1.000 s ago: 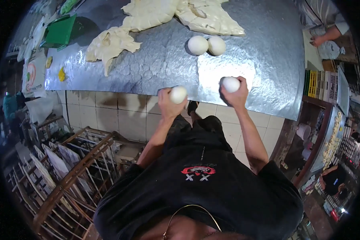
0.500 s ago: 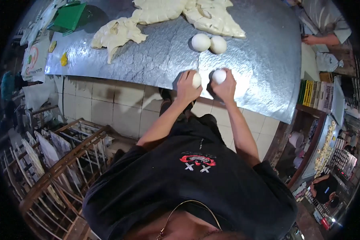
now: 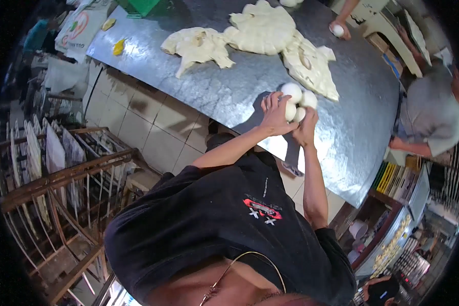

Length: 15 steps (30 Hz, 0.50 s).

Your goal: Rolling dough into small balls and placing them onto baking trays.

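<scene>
Since half a second ago you have carried both balls forward across the tabletop point(image 3: 229, 86) to the two resting balls point(image 3: 300, 95). Your left hand point(image 3: 274, 113) curls its fingers point(image 3: 268, 100) over one dough ball point(image 3: 290, 111), which shows at their right edge. Your right hand point(image 3: 307, 127) cups a second ball point(image 3: 300, 115) from below, fingers closed on it. The two held balls touch each other, just beside the resting pair and near the flat dough sheets point(image 3: 262, 33).

A single head-worn fisheye view looks steeply down from above the person's chest. It faces forward over the metal surface point(image 3: 341, 132), close to the torso, with edges bending toward the rim.
</scene>
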### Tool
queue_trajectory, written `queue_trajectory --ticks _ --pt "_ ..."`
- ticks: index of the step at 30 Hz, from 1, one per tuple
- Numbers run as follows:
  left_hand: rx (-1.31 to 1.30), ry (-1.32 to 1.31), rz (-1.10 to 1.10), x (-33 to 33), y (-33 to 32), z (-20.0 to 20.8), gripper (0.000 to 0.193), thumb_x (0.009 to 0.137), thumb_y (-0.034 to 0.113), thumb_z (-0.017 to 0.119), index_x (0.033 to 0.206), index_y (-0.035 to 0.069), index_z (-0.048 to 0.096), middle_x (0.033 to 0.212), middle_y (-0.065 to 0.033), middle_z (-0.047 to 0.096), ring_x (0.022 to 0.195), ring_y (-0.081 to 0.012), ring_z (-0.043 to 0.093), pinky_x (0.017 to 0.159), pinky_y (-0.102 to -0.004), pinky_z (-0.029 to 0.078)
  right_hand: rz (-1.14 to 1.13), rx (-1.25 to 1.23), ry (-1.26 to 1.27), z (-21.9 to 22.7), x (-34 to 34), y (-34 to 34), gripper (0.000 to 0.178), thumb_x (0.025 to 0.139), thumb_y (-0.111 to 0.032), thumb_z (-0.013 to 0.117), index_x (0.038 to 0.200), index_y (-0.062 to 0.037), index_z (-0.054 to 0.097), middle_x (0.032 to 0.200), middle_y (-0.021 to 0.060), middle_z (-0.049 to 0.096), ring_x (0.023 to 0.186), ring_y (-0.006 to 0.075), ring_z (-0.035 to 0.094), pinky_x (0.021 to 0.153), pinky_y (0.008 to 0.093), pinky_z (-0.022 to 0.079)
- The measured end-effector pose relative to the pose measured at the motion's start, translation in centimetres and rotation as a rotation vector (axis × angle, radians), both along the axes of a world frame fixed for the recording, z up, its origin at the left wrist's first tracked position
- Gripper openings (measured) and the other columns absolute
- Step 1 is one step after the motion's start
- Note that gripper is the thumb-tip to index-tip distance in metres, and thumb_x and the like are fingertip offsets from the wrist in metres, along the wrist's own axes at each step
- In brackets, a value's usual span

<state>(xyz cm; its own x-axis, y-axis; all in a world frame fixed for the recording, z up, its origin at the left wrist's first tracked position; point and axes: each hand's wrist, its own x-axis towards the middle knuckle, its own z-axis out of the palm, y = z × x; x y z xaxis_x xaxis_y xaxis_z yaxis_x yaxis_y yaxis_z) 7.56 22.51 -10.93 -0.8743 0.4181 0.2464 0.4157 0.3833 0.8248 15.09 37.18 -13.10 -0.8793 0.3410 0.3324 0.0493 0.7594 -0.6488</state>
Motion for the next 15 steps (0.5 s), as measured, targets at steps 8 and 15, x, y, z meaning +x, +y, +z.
queue_trajectory --ticks 8,15 --pt "-0.003 -0.158 0.421 -9.4 -19.6 -3.2 0.066 0.074 0.012 0.076 0.133 0.006 0.048 0.127 -0.0195 0.050 0.119 -0.0368 0.051 0.094 -0.0430 0.048 -0.104 -0.050 0.063 1.3 -6.4 -10.7 0.061 0.072 -0.017 0.077 0.124 0.0010 0.048 0.125 0.0188 0.048 0.119 0.0368 0.045 0.104 0.0491 0.033" --pt "0.005 -0.210 0.591 -20.8 -27.9 -0.3 0.051 0.079 0.004 0.066 0.128 0.005 0.054 0.121 -0.0169 0.056 0.108 -0.0341 0.059 0.091 -0.0401 0.051 0.116 -0.250 -0.050 -0.2 -23.6 -31.5 0.082 0.074 -0.016 0.080 0.141 0.0009 0.035 0.127 0.0257 0.046 0.120 0.0428 0.044 0.104 0.0483 0.036"
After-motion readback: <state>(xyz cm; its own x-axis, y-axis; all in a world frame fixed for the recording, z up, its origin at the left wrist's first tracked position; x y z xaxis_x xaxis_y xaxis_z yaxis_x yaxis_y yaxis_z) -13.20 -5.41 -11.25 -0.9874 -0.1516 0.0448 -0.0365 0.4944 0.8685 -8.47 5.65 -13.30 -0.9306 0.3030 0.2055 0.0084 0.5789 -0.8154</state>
